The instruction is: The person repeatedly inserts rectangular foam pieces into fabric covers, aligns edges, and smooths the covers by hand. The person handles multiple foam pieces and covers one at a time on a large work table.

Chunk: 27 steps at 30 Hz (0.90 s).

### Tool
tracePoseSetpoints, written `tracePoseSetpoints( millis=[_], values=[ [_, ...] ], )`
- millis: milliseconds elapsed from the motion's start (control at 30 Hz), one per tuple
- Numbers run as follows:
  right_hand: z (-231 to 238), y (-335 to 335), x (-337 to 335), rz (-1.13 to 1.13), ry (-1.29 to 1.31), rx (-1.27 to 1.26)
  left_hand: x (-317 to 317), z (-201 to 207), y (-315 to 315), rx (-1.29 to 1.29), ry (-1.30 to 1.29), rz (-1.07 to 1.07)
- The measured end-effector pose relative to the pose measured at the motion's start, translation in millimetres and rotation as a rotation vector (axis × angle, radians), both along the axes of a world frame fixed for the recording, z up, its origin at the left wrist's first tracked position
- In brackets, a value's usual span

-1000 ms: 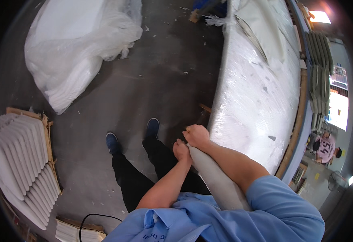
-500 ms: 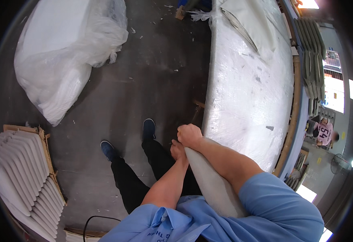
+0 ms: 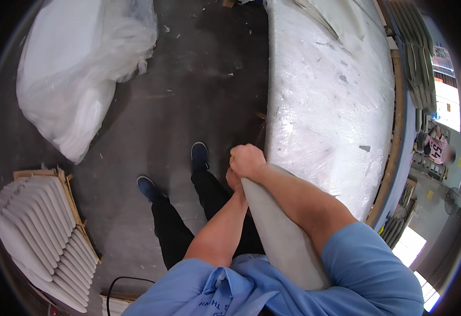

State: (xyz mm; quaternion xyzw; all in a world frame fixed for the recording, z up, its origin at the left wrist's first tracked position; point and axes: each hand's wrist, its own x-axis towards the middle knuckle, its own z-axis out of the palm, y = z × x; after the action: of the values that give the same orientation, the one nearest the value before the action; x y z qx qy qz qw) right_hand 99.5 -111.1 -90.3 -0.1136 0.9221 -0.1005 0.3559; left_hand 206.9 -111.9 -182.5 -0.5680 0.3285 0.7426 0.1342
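Grey cushion slants from the hands to the body

The grey cushion [image 3: 286, 231] lies between the forearms [image 3: 217, 231], its narrow end pointing far left, its long axis running near right to the blue shirt [image 3: 257, 284]. The right grip [image 3: 248, 161] is curled closed on that narrow end; the left grip [image 3: 233, 180], partly covered by it, cannot be read. Just right, a film-wrapped desk [image 3: 320, 121] bounds that side, pale cloth [image 3: 346, 23] on its far end. Far left lies a plastic-wrapped bundle [image 3: 77, 79]; near left, stacked pale pads [image 3: 35, 226]. Beyond the desk are grey-green panels [image 3: 417, 58] and a small, blurred person [image 3: 437, 147]. The right arm hides some of the cushion's edge; the picture's border cuts off bundle and desk.
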Motion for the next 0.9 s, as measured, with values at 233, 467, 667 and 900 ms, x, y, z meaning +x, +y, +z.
tracePoseSetpoints(
  millis=[233, 467, 667, 900],
  values=[
    [-4, 4, 7, -0.046, 0.091, -0.087, 3, 43, -54, -0.439, -0.311, -0.553],
    [-15, 11, 1, 0.014, 0.142, -0.113, 43, 199, -126, 0.553, 0.037, -0.545],
    [35, -6, -2, 0.010, 0.245, -0.234, 32, 268, -98, 0.584, 0.141, -0.356],
    [221, 67, -9, -0.082, 0.151, -0.217, 11, 277, -100, 0.634, 0.082, -0.356]
  ],
)
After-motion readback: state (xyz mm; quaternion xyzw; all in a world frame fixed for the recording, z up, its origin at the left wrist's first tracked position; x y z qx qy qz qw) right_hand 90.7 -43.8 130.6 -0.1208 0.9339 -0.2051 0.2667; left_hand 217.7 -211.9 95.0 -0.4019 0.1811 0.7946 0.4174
